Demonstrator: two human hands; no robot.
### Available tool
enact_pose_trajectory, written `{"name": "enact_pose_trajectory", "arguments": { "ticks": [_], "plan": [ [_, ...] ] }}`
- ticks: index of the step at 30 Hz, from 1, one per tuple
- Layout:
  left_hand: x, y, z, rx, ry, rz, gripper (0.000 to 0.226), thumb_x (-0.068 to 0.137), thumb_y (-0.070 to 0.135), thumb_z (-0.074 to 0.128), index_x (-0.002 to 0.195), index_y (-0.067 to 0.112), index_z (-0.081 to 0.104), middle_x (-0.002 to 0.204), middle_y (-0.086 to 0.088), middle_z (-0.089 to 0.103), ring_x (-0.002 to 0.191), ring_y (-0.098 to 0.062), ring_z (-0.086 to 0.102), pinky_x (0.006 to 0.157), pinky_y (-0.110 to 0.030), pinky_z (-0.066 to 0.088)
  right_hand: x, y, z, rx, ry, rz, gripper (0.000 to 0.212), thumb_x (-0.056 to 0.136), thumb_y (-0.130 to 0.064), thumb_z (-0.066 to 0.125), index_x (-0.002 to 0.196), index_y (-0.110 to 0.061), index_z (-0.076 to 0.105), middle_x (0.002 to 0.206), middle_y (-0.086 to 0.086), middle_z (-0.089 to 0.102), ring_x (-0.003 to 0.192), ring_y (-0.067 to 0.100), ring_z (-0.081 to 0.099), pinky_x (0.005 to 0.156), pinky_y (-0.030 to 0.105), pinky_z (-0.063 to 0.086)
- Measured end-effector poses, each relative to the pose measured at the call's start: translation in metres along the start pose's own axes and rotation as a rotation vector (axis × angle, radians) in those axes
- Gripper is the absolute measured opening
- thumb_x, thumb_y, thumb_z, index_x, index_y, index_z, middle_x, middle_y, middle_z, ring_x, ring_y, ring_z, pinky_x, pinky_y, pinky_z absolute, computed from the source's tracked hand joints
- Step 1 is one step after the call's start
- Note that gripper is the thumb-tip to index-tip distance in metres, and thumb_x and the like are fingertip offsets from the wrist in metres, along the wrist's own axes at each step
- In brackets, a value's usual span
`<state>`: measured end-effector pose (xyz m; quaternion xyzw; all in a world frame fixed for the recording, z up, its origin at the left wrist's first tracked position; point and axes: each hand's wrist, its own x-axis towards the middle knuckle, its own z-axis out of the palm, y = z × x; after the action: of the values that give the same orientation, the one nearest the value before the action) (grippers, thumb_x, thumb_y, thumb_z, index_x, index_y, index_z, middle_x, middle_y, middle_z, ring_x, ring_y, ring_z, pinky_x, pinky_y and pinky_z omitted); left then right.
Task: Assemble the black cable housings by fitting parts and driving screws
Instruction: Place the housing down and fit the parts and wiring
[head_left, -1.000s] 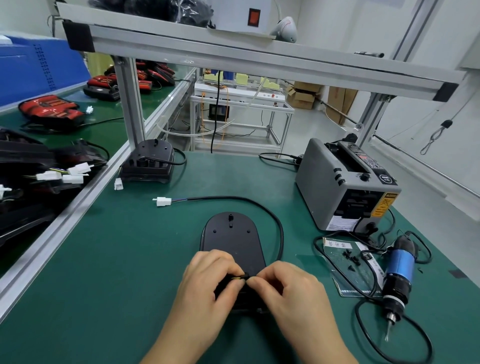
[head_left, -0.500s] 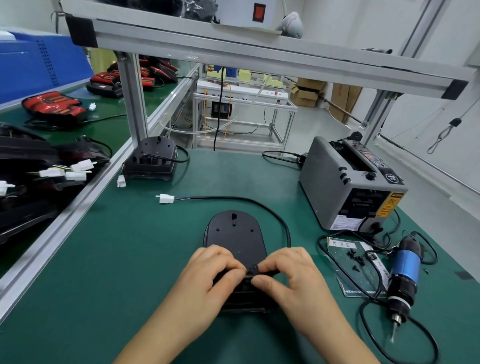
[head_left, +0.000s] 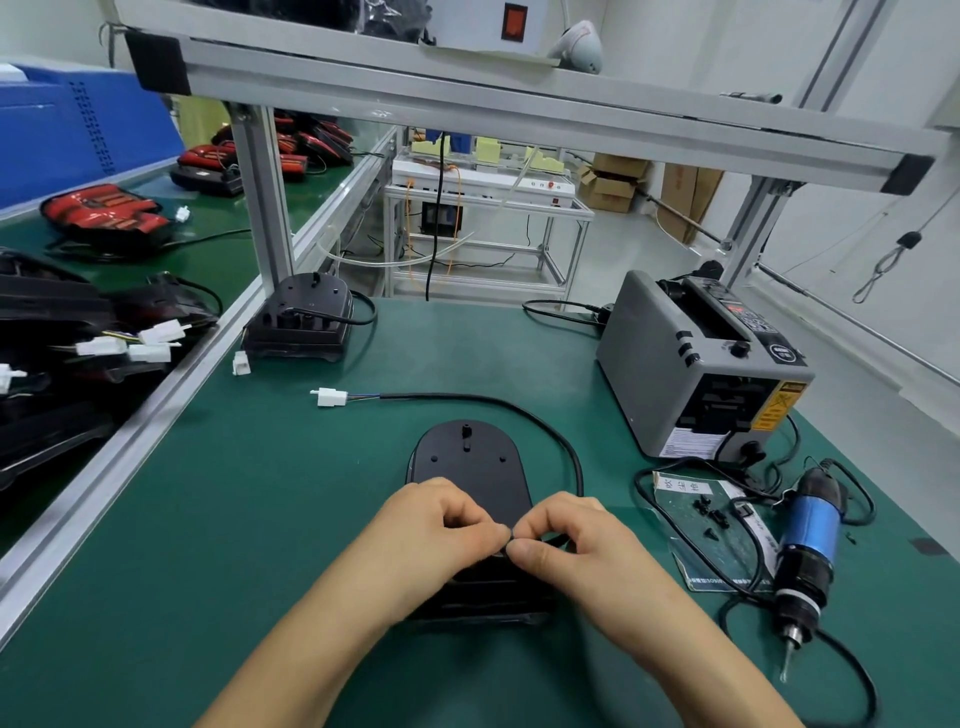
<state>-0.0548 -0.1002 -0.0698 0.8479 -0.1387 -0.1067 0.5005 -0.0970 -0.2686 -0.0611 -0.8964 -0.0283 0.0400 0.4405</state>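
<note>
A black cable housing (head_left: 467, 462) lies flat on the green mat in front of me. Its black cable (head_left: 519, 410) loops out to the right and back to a white connector (head_left: 330, 397). My left hand (head_left: 431, 530) and my right hand (head_left: 566, 540) meet over the housing's near end, fingertips pinching the cable and a small black part where it enters the housing. That part is mostly hidden by my fingers. A blue electric screwdriver (head_left: 808, 545) lies on the mat to the right, untouched. Small black screws (head_left: 711, 517) rest on a card beside it.
A grey tape dispenser (head_left: 696, 364) stands at the right rear. A second black housing (head_left: 301, 317) sits at the back left by an aluminium post (head_left: 260, 197). Red and black units with white connectors (head_left: 130, 345) fill the left conveyor. An aluminium shelf beam (head_left: 519, 104) spans overhead.
Both hands stayed over the housing's near end, working the cable with small finger movements. The view has shifted slightly; nothing else on the bench moved.
</note>
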Motion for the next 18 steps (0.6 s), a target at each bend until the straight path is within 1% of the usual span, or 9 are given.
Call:
{"name": "enact_pose_trajectory", "arguments": {
  "ticks": [3, 5, 7, 9, 13, 15, 16, 17, 18],
  "plan": [
    [0.001, 0.001, -0.003, 0.011, -0.05, -0.016, 0.019, 0.079, 0.03, 0.07, 0.061, 0.024, 0.066, 0.081, 0.011, 0.057, 0.077, -0.001, 0.059, 0.069, -0.017, 0.042, 0.0, -0.002, -0.003, -0.016, -0.053, -0.006, 0.015, 0.087, -0.023, 0.065, 0.075, -0.03, 0.06, 0.092, -0.011, 0.058, 0.099, -0.004, 0.04, 0.074, 0.003, 0.028],
    [0.0, 0.002, -0.004, 0.018, -0.062, -0.022, 0.018, 0.08, 0.029, 0.069, 0.065, 0.02, 0.067, 0.081, 0.011, 0.057, 0.072, -0.001, 0.056, 0.066, -0.015, 0.04, -0.001, -0.001, -0.006, -0.053, -0.079, -0.026, 0.019, 0.086, -0.022, 0.066, 0.074, -0.035, 0.059, 0.095, -0.012, 0.059, 0.104, -0.001, 0.041, 0.079, 0.003, 0.028],
    [0.001, 0.002, -0.004, 0.023, -0.064, -0.031, 0.018, 0.081, 0.029, 0.068, 0.066, 0.019, 0.067, 0.081, 0.011, 0.057, 0.07, 0.0, 0.055, 0.065, -0.014, 0.039, -0.001, 0.0, -0.007, -0.099, -0.079, -0.042, 0.02, 0.085, -0.025, 0.068, 0.074, -0.039, 0.059, 0.098, -0.013, 0.059, 0.107, -0.002, 0.039, 0.089, 0.007, 0.028],
    [0.002, 0.003, -0.004, 0.024, -0.068, -0.042, 0.018, 0.08, 0.029, 0.069, 0.066, 0.019, 0.067, 0.08, 0.011, 0.056, 0.069, 0.0, 0.055, 0.065, -0.015, 0.039, -0.001, 0.001, -0.007, -0.132, -0.067, -0.051, 0.021, 0.084, -0.028, 0.069, 0.072, -0.041, 0.058, 0.098, -0.014, 0.058, 0.108, -0.002, 0.038, 0.096, 0.015, 0.029],
    [0.001, 0.003, -0.005, 0.02, -0.082, -0.041, 0.018, 0.08, 0.03, 0.066, 0.062, 0.025, 0.066, 0.083, 0.012, 0.058, 0.073, 0.0, 0.057, 0.069, -0.018, 0.04, -0.002, 0.002, -0.003, -0.123, -0.039, -0.065, 0.02, 0.085, -0.03, 0.067, 0.07, -0.039, 0.057, 0.096, -0.017, 0.057, 0.109, -0.001, 0.038, 0.097, 0.02, 0.031],
    [-0.001, 0.001, -0.008, 0.008, -0.124, -0.011, 0.012, 0.082, 0.031, 0.066, 0.071, 0.029, 0.069, 0.089, 0.011, 0.061, 0.079, 0.001, 0.059, 0.073, -0.017, 0.043, -0.003, 0.004, -0.002, -0.12, -0.027, -0.067, 0.021, 0.085, -0.031, 0.067, 0.068, -0.039, 0.056, 0.094, -0.017, 0.057, 0.108, -0.001, 0.039, 0.098, 0.022, 0.032],
    [-0.003, 0.0, -0.011, -0.005, -0.156, 0.007, 0.004, 0.081, 0.03, 0.068, 0.079, 0.031, 0.07, 0.092, 0.011, 0.062, 0.083, 0.002, 0.059, 0.076, -0.016, 0.045, -0.003, 0.004, -0.002, -0.127, -0.024, -0.07, 0.022, 0.085, -0.032, 0.067, 0.068, -0.04, 0.056, 0.093, -0.018, 0.057, 0.107, -0.002, 0.039, 0.098, 0.023, 0.031],
    [-0.004, -0.003, -0.012, -0.004, -0.185, 0.03, 0.009, 0.077, 0.032, 0.07, 0.086, 0.034, 0.069, 0.095, 0.011, 0.063, 0.088, 0.003, 0.058, 0.079, -0.014, 0.045, -0.003, 0.005, -0.001, -0.137, -0.02, -0.074, 0.022, 0.085, -0.032, 0.066, 0.068, -0.04, 0.055, 0.093, -0.018, 0.057, 0.106, -0.002, 0.039, 0.098, 0.023, 0.031],
    [-0.006, -0.006, -0.012, 0.008, -0.204, 0.049, 0.021, 0.071, 0.037, 0.07, 0.091, 0.038, 0.066, 0.097, 0.012, 0.062, 0.092, 0.005, 0.057, 0.081, -0.012, 0.044, -0.003, 0.005, 0.0, -0.144, -0.017, -0.076, 0.021, 0.085, -0.033, 0.065, 0.068, -0.04, 0.055, 0.092, -0.018, 0.057, 0.106, -0.002, 0.038, 0.098, 0.024, 0.031]
  ]
}}
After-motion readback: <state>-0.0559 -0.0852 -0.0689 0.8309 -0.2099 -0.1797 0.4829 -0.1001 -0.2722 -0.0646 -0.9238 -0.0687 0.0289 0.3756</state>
